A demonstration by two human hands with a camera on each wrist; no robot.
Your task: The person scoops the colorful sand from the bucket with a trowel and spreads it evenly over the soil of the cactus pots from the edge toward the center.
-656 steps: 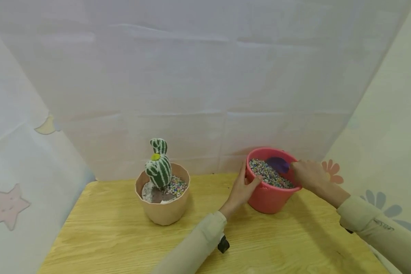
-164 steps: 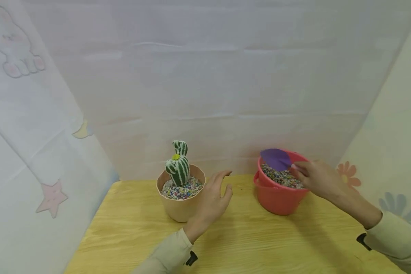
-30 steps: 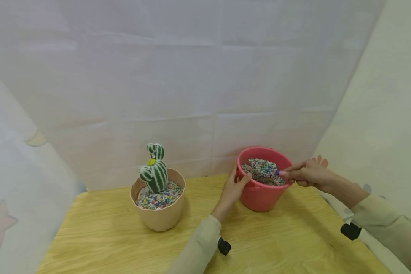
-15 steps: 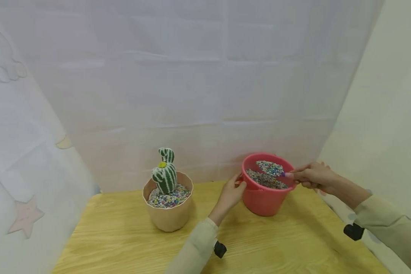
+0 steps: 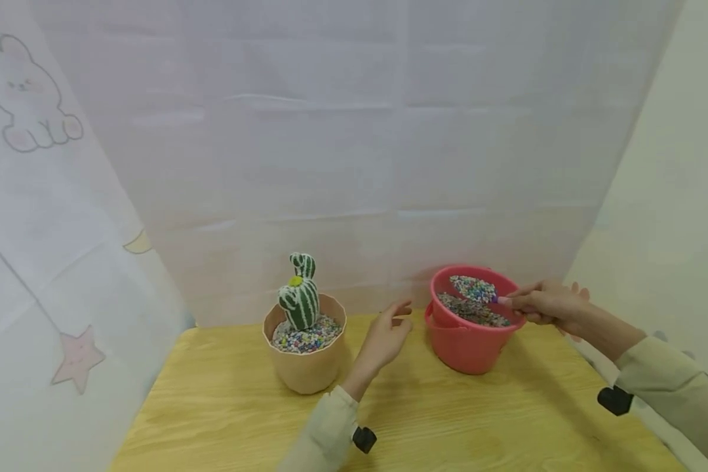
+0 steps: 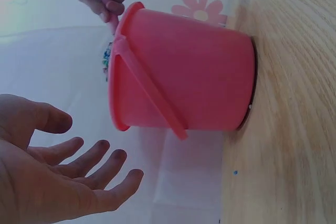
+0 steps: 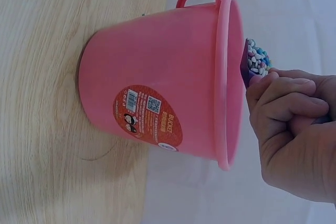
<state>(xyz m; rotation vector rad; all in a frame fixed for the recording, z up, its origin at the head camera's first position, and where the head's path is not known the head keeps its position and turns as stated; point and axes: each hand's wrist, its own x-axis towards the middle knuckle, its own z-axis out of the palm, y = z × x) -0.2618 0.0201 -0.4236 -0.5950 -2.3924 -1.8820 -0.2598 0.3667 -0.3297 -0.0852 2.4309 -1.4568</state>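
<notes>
My right hand (image 5: pixel 550 303) grips the handle of a small trowel (image 7: pixel 244 64) with a purple blade. Colored pebbles (image 5: pixel 474 289) are heaped on the blade, which is over the mouth of the pink bucket (image 5: pixel 469 351). More pebbles cover the inside of the bucket. To the bucket's left, my left hand (image 5: pixel 386 335) is off the rim, its fingers relaxed and holding nothing. A beige pot (image 5: pixel 308 375) stands farther left, with a green and white cactus (image 5: pixel 301 305) upright in a bed of colored pebbles (image 5: pixel 307 338).
The wooden table (image 5: pixel 448 426) carries both pot and bucket near its back edge, close to a white sheet (image 5: pixel 330 164). The bucket's handle (image 6: pixel 149 90) hangs down its side. A tiny blue pebble (image 6: pixel 235 172) lies on the table.
Over the last second my left hand lets go of the bucket rim and draws left. The loaded trowel has risen off the pebbles. Since the earliest frame, pebbles have come to cover the pot's surface.
</notes>
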